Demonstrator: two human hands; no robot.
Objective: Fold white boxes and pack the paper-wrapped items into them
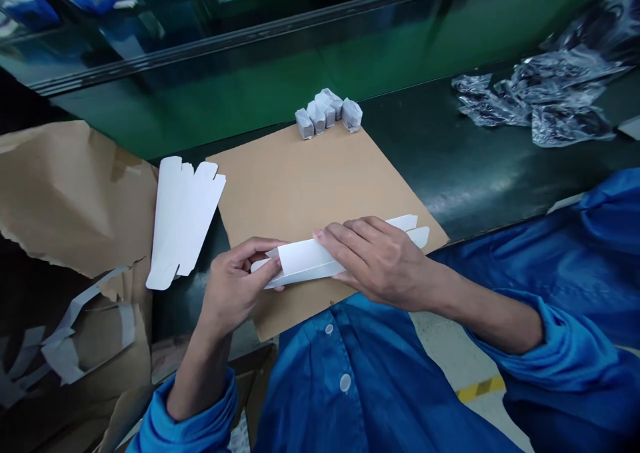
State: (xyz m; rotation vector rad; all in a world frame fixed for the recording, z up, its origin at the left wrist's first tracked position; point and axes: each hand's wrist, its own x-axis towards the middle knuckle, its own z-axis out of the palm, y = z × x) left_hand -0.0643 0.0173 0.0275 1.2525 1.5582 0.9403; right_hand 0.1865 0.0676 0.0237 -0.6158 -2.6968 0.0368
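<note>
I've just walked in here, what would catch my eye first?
Both hands, the left hand and the right hand, hold a long white carton over a brown cardboard sheet at the middle. A stack of flat white cartons lies to its left, and small grey wrapped packets sit at the sheet's far edge.

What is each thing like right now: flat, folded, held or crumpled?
Carton: half folded, held in both hands over the brown sheet.
Left hand: gripping the carton's end.
Right hand: fingers laid over the carton.
Blanks: flat, stacked, untouched.
Packets: wrapped, bunched at the sheet's far edge.
Plastic: crumpled.
Brown paper: torn.
</note>
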